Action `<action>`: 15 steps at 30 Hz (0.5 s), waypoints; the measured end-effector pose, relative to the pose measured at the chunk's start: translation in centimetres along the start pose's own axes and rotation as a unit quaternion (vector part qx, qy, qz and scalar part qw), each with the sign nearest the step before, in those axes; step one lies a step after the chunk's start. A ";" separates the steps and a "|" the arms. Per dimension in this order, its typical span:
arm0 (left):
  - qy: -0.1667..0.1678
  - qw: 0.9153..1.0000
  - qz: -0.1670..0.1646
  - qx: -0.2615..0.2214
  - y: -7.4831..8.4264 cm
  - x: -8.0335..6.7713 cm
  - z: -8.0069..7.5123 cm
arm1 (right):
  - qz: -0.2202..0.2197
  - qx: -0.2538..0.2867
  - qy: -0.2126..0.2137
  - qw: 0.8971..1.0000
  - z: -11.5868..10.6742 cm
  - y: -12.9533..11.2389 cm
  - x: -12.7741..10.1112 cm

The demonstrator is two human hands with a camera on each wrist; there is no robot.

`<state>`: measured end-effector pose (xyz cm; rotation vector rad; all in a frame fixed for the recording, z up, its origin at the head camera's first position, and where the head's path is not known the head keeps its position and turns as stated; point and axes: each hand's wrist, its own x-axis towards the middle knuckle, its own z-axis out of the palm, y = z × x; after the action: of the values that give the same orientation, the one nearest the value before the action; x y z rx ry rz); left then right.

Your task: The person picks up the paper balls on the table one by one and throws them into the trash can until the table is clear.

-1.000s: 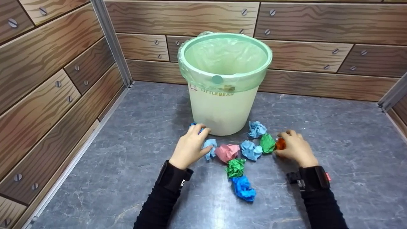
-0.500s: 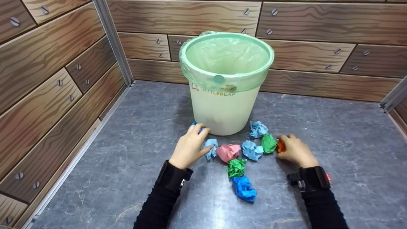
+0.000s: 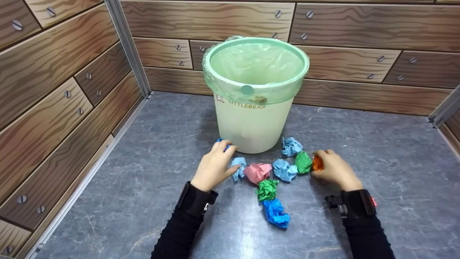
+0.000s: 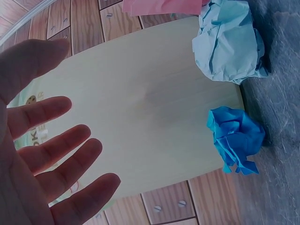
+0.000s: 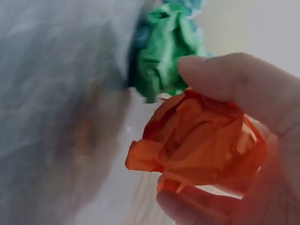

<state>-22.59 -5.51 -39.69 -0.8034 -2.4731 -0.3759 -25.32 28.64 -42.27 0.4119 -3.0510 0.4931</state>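
A pale bin [image 3: 253, 122] with a green liner [image 3: 256, 63] stands on the grey floor. Several crumpled paper balls lie in front of it. My right hand [image 3: 332, 167] grips an orange paper ball [image 3: 316, 163] [image 5: 201, 140], just right of a green ball [image 3: 303, 162] [image 5: 164, 49]. My left hand [image 3: 214, 163] [image 4: 42, 154] hovers with straight, spread fingers over a bright blue ball [image 3: 222, 144] [image 4: 234, 138] at the bin's left foot. A light blue ball [image 3: 237, 167] [image 4: 229, 42] lies beside the left thumb.
A pink ball [image 3: 257, 172], two more light blue balls [image 3: 284, 169] [image 3: 290, 145], a second green ball [image 3: 266, 189] and a blue ball [image 3: 276, 213] lie between my hands. Wood-pattern walls [image 3: 54, 90] close in the left, back and right sides.
The right hand has closed its fingers tighter round the orange ball and shifted slightly. The left hand and the other paper balls have stayed put.
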 end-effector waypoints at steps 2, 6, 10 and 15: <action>0.000 1.000 0.000 0.000 0.0 0.0 0.0 | -0.008 -0.002 0.010 1.000 -0.3 -0.5 -0.2; -0.002 1.000 0.001 0.001 0.0 0.0 0.0 | -0.024 -0.009 0.029 0.999 -1.0 -1.8 -0.7; -0.007 1.000 0.001 0.002 0.0 0.0 0.1 | -0.047 -0.016 0.050 0.997 -1.7 -3.3 -1.4; -0.003 1.000 0.003 0.000 -0.1 0.0 0.2 | -0.076 -0.029 0.077 0.994 -2.4 -5.2 -2.5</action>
<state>-22.67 -5.52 -39.86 -0.8138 -2.4745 -0.3728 -21.64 25.29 -38.59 0.5700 -2.8496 0.4086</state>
